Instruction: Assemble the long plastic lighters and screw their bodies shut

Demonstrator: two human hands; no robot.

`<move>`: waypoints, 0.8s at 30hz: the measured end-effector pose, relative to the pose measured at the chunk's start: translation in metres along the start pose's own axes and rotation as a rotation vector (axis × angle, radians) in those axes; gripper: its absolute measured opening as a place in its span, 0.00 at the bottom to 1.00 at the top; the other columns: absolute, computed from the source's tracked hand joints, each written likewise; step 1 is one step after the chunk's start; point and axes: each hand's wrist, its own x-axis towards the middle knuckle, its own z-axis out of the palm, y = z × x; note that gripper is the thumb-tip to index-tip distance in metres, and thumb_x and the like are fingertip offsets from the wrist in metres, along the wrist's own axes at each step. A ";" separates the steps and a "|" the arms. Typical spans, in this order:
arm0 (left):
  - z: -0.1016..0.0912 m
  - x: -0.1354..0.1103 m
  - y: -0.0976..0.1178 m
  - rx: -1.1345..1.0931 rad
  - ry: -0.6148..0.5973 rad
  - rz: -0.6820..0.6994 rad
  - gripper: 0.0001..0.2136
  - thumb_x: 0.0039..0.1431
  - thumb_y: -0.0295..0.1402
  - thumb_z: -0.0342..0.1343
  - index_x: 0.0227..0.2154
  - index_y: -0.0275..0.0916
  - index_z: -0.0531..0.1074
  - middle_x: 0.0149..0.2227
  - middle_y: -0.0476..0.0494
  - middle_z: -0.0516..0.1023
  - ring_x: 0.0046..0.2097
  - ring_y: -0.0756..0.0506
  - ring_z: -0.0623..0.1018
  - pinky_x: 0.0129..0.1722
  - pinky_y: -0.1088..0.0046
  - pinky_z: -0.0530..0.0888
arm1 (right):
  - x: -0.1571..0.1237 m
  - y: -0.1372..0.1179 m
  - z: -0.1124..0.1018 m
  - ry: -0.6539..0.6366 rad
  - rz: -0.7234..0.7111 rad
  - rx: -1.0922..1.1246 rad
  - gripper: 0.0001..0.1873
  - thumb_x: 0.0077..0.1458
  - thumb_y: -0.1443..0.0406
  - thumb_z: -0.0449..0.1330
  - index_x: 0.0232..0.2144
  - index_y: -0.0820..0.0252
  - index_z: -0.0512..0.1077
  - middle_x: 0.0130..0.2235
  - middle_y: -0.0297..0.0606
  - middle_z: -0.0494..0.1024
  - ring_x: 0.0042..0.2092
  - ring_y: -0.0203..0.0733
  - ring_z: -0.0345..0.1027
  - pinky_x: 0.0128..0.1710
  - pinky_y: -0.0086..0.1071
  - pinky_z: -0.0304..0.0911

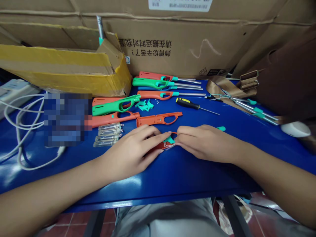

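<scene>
My left hand [134,149] and my right hand [206,143] meet over the blue table [172,171], fingers pinched together on an orange lighter shell half [165,144] with a small teal trigger piece [169,140] in it. Most of that shell is hidden under my hands. A teal tip [221,128] shows just behind my right hand. Another open orange shell half [160,119] lies directly behind my fingers.
Green and orange shell halves [115,106], clear fuel tubes [108,134] and teal small parts [144,105] lie to the left. Assembled lighters [160,85], a black-and-yellow screwdriver [189,104], metal nozzle rods [256,110], a yellow-taped cardboard box [64,70], white cables [22,131] and brown strap [222,86] surround them.
</scene>
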 end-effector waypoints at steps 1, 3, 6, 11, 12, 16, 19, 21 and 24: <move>0.000 0.000 0.000 -0.004 0.002 0.003 0.21 0.70 0.28 0.54 0.64 0.38 0.67 0.49 0.38 0.75 0.49 0.43 0.76 0.50 0.63 0.77 | 0.000 0.001 0.001 0.006 0.007 0.035 0.17 0.74 0.64 0.48 0.38 0.61 0.75 0.36 0.37 0.74 0.31 0.37 0.65 0.29 0.32 0.56; 0.000 0.001 0.000 -0.003 0.007 0.010 0.20 0.70 0.28 0.54 0.63 0.38 0.68 0.48 0.38 0.75 0.48 0.43 0.76 0.50 0.63 0.77 | 0.001 0.002 0.002 0.017 0.034 0.128 0.17 0.74 0.63 0.49 0.37 0.60 0.75 0.36 0.36 0.74 0.33 0.37 0.67 0.30 0.31 0.57; 0.000 0.001 0.000 0.012 0.013 0.017 0.20 0.70 0.28 0.54 0.63 0.37 0.68 0.48 0.38 0.76 0.48 0.43 0.76 0.49 0.63 0.77 | 0.001 0.003 0.003 0.032 0.071 0.251 0.14 0.73 0.64 0.51 0.37 0.60 0.74 0.36 0.35 0.74 0.35 0.36 0.69 0.32 0.30 0.58; -0.001 0.001 0.002 0.009 0.019 0.017 0.18 0.71 0.29 0.54 0.62 0.37 0.70 0.48 0.38 0.76 0.47 0.43 0.76 0.48 0.63 0.77 | 0.000 0.002 0.003 0.017 0.082 0.304 0.14 0.73 0.64 0.51 0.37 0.60 0.74 0.38 0.36 0.74 0.35 0.36 0.69 0.33 0.30 0.59; -0.001 0.001 0.002 0.003 0.019 0.017 0.18 0.71 0.29 0.54 0.61 0.37 0.71 0.48 0.39 0.76 0.47 0.43 0.76 0.48 0.64 0.77 | 0.000 0.002 0.003 0.006 0.091 0.328 0.14 0.72 0.64 0.51 0.37 0.60 0.74 0.38 0.36 0.74 0.36 0.36 0.69 0.34 0.30 0.60; 0.000 0.001 0.003 -0.001 0.004 0.021 0.15 0.71 0.28 0.53 0.57 0.38 0.75 0.47 0.39 0.76 0.47 0.43 0.76 0.49 0.64 0.77 | 0.003 0.002 0.001 -0.020 0.121 0.444 0.13 0.71 0.66 0.53 0.35 0.60 0.74 0.37 0.36 0.73 0.38 0.37 0.70 0.37 0.30 0.61; 0.000 0.001 0.003 0.021 0.001 0.023 0.15 0.71 0.29 0.53 0.57 0.38 0.74 0.47 0.39 0.76 0.47 0.43 0.77 0.48 0.64 0.77 | 0.005 0.002 -0.001 0.005 0.141 0.507 0.13 0.71 0.67 0.55 0.34 0.61 0.75 0.36 0.35 0.73 0.37 0.36 0.69 0.38 0.30 0.61; 0.000 0.002 0.002 0.033 -0.004 0.028 0.16 0.71 0.29 0.53 0.59 0.38 0.74 0.47 0.39 0.76 0.47 0.43 0.77 0.48 0.64 0.77 | 0.006 0.001 -0.001 0.036 0.167 0.553 0.11 0.69 0.68 0.57 0.33 0.61 0.76 0.36 0.35 0.74 0.37 0.35 0.70 0.39 0.29 0.62; 0.000 0.002 0.002 0.055 -0.017 0.034 0.17 0.71 0.29 0.52 0.61 0.38 0.72 0.47 0.39 0.75 0.46 0.43 0.76 0.46 0.64 0.77 | 0.007 0.001 -0.001 0.072 0.218 0.598 0.07 0.65 0.69 0.62 0.33 0.61 0.77 0.33 0.33 0.74 0.34 0.34 0.69 0.36 0.28 0.61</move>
